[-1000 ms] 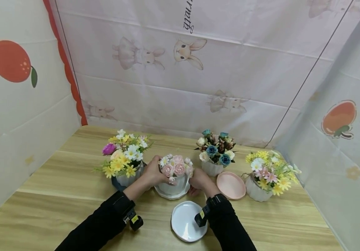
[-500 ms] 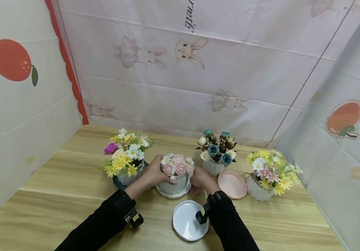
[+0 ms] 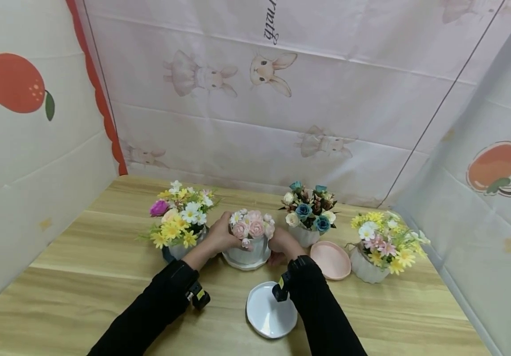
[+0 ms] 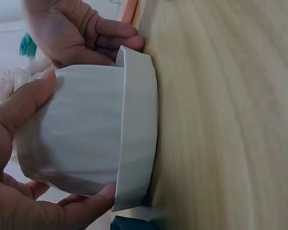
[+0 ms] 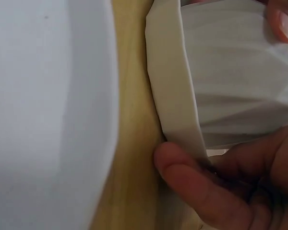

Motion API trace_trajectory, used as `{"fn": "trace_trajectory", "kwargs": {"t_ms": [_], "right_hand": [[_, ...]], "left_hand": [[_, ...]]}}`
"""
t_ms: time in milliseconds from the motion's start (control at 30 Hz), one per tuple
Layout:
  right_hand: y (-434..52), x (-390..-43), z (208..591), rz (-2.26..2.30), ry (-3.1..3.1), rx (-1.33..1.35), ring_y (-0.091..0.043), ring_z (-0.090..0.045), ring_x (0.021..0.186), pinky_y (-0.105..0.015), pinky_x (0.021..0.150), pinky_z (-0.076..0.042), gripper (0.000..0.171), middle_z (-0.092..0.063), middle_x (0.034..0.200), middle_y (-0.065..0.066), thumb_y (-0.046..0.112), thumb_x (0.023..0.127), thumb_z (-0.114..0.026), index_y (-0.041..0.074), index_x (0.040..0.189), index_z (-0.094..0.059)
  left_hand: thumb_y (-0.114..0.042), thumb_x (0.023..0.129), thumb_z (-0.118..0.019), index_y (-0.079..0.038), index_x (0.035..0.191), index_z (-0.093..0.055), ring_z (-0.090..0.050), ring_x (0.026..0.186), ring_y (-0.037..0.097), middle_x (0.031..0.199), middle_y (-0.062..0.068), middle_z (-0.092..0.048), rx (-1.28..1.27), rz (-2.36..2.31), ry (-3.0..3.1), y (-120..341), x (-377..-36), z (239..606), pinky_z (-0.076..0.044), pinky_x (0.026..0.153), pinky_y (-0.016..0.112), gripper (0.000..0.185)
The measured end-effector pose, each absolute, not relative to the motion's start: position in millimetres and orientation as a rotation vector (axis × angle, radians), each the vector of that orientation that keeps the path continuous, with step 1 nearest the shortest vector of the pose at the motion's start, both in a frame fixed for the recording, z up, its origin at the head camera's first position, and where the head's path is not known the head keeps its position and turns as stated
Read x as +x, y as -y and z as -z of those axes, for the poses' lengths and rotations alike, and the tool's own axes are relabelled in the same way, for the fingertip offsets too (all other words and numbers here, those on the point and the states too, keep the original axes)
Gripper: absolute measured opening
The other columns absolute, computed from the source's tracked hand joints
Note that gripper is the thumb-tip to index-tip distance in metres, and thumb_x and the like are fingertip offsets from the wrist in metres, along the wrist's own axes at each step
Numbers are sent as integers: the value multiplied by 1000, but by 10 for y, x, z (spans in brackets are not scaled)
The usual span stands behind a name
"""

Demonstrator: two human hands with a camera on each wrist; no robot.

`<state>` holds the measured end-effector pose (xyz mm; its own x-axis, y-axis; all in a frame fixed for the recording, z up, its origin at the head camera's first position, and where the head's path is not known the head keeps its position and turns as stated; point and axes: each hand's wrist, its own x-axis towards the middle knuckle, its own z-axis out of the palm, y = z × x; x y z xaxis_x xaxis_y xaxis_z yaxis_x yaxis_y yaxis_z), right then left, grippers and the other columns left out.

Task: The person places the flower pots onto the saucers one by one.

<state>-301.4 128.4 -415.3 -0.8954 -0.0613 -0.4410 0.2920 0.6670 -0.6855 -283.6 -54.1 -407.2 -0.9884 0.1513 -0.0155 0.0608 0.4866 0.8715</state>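
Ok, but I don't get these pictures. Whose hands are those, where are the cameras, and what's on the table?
There's no robot, just a person in black sleeves. The widest picture comes from a camera on the person's head, looking down. The other two come from little wrist cameras, so things look sideways there.

The left hand holds a white pot of pink flowers. The right hand touches the rim of the white dish under it.

Also on the wooden table are potted yellow flowers on the left, blue roses behind, another potted bunch on the right, a pink dish and a white plate.
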Motion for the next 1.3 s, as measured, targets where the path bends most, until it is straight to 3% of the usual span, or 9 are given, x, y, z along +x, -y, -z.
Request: {"fn": "trace_trajectory", "kwargs": {"t_ms": [267,800,1067,1300], "right_hand": [[-1295,-3112,4088,1179,-2383,277,-21,-60,47,-33,51,-54,21,-60,61,-18,-6,96,-34,-5,99,-54],[-1334,-3316,4157,1301,-2374,454,-20,-58,45,-31,48,-53,21,-59,58,-16,-5,93,-37,-15,89,-55],[-1305,-3313,4141,1301,-2355,459,-19,-58,44,-30,48,-52,24,-59,57,-15,-1,96,-37,-18,110,-47],[-1314,-3261,4148,1316,-2325,434,-19,-60,47,-30,51,-53,20,-60,59,-16,1,97,-37,-14,93,-51]], "left_hand": [[-5,58,-88,-9,139,-34,-44,116,36,130,21,-46,137,-1583,-2569,507,-3020,4049,-42,89,47,97],[-8,56,-90,-11,143,-33,-38,124,36,137,17,-42,72,-1622,-2596,422,-3234,4030,-35,99,46,103],[-8,57,-89,-13,143,-33,-36,125,36,139,16,-40,68,-1635,-2597,458,-3236,4036,-34,99,47,103],[-8,57,-89,-11,142,-33,-36,125,36,137,18,-41,73,-1638,-2602,450,-3201,4072,-31,101,47,102]]}}
